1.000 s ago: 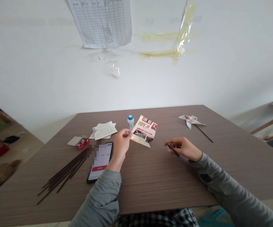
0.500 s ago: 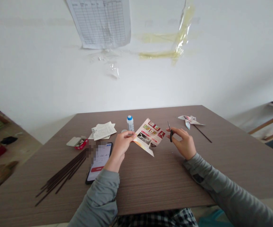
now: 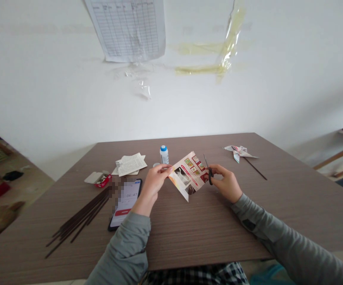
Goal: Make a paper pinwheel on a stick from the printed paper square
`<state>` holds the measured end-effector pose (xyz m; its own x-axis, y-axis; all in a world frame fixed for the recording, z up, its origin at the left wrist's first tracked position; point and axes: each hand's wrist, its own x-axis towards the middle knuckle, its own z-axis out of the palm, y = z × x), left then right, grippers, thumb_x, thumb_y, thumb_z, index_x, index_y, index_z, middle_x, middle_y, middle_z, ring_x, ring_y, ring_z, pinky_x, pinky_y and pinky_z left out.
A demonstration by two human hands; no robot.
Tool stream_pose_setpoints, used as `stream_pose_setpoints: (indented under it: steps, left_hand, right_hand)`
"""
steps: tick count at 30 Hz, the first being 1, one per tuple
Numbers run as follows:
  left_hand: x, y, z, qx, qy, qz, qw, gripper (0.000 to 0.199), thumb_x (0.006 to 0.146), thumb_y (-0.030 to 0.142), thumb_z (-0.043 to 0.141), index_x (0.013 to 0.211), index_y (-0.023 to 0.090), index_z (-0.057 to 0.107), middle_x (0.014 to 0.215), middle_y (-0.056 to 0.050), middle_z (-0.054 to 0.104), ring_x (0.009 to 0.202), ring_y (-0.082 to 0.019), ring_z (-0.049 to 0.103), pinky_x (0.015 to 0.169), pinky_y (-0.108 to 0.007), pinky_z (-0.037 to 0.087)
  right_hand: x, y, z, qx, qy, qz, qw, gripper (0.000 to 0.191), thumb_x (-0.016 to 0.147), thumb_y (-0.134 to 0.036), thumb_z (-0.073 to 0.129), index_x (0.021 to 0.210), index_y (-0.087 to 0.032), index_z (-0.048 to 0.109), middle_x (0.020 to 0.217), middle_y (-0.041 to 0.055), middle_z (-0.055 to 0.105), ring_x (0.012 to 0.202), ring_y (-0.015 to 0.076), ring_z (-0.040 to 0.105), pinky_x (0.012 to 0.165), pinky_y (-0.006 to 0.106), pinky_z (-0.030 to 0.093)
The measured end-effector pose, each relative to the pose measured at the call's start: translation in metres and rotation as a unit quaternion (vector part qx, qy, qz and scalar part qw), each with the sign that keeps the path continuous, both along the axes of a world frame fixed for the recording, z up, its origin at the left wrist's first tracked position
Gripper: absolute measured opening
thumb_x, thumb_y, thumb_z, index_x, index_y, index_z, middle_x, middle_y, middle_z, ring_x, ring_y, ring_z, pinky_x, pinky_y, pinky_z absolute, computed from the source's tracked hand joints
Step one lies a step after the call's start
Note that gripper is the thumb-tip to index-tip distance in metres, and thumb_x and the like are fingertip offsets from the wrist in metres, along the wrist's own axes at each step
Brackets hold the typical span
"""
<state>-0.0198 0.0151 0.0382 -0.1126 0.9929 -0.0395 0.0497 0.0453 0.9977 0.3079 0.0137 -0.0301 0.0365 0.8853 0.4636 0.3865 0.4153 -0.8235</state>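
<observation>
Glossy paper leaflet (image 3: 187,174), matt wood-grain tabletop (image 3: 207,241)

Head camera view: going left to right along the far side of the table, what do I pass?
Small open red-and-white box, folded papers, white bottle with a blue cap, printed leaflet, small black scissors, paper pinwheel on a stick.
</observation>
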Motion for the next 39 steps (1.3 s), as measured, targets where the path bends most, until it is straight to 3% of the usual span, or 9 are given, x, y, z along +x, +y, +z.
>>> stream_pose_setpoints:
  steps: [5,9,12,17,21,24,31,39]
  left_hand:
    - [0.007,-0.004,-0.004,0.001,-0.013,-0.013,1.000,0.041,0.077,0.048,0.117,0.097,0.023,0.092,0.103,-0.012,0.097,0.110,-0.037,0.094,0.104,-0.045,0.071]
    - [0.014,-0.008,-0.009,0.019,0.043,-0.074,0.996,0.027,0.083,0.041,0.109,0.096,0.023,0.093,0.110,-0.013,0.099,0.113,-0.037,0.093,0.108,-0.046,0.071]
    - [0.019,-0.010,-0.012,0.032,0.069,-0.091,0.993,0.017,0.088,0.038,0.100,0.092,0.024,0.091,0.106,-0.012,0.098,0.112,-0.037,0.092,0.110,-0.048,0.070]
    - [0.025,-0.011,-0.016,0.050,0.069,-0.080,0.993,0.012,0.094,0.035,0.092,0.099,0.025,0.089,0.112,-0.012,0.098,0.112,-0.034,0.091,0.108,-0.043,0.069]
    - [0.024,-0.009,-0.017,0.039,0.077,-0.064,0.994,0.008,0.094,0.033,0.089,0.096,0.027,0.085,0.089,-0.004,0.088,0.087,-0.027,0.081,0.086,-0.036,0.062]
    - [0.022,-0.008,-0.016,0.034,0.075,-0.061,0.995,0.005,0.094,0.032,0.088,0.095,0.027,0.087,0.081,0.000,0.082,0.081,-0.025,0.077,0.080,-0.033,0.057]
    - [0.017,-0.006,-0.010,0.029,0.058,-0.078,0.995,0.007,0.088,0.027,0.095,0.095,0.026,0.092,0.089,-0.002,0.088,0.089,-0.026,0.080,0.087,-0.033,0.061]
    - [0.017,-0.008,-0.009,0.000,-0.016,-0.098,0.995,0.021,0.093,0.023,0.093,0.114,0.023,0.096,0.109,-0.006,0.097,0.105,-0.027,0.088,0.102,-0.038,0.067]
  right_hand:
    - [-0.004,0.004,0.002,-0.060,0.093,0.016,0.994,0.046,0.082,-0.050,0.104,0.118,-0.024,0.094,0.089,0.0058,0.094,0.084,0.0304,0.086,0.090,0.048,0.072]
    - [-0.010,0.003,0.007,-0.101,0.181,0.026,0.978,0.062,0.072,-0.061,0.114,0.117,-0.025,0.090,0.094,0.0103,0.097,0.089,0.0355,0.092,0.083,0.048,0.074]
    - [-0.014,0.002,0.009,-0.120,0.213,0.033,0.969,0.066,0.068,-0.061,0.118,0.115,-0.027,0.088,0.095,0.0107,0.098,0.093,0.0379,0.096,0.086,0.049,0.077]
    - [-0.014,-0.001,0.011,-0.141,0.209,0.038,0.967,0.069,0.068,-0.056,0.119,0.122,-0.027,0.089,0.097,0.0101,0.100,0.095,0.0384,0.099,0.091,0.051,0.081]
    - [-0.012,-0.003,0.012,-0.142,0.194,0.048,0.969,0.070,0.071,-0.053,0.117,0.130,-0.026,0.091,0.100,0.0099,0.101,0.095,0.0373,0.098,0.091,0.050,0.081]
    - [-0.011,-0.004,0.013,-0.131,0.159,0.053,0.977,0.068,0.075,-0.053,0.114,0.134,-0.025,0.095,0.100,0.0092,0.101,0.092,0.0355,0.097,0.091,0.050,0.080]
    - [-0.012,-0.006,0.014,-0.148,0.144,0.085,0.975,0.064,0.076,-0.047,0.112,0.134,-0.023,0.101,0.101,0.0099,0.101,0.093,0.0346,0.095,0.087,0.047,0.080]
    - [-0.009,-0.005,0.012,-0.189,0.144,0.114,0.965,0.068,0.074,-0.049,0.115,0.134,-0.021,0.102,0.101,0.0105,0.101,0.086,0.0318,0.092,0.078,0.043,0.077]
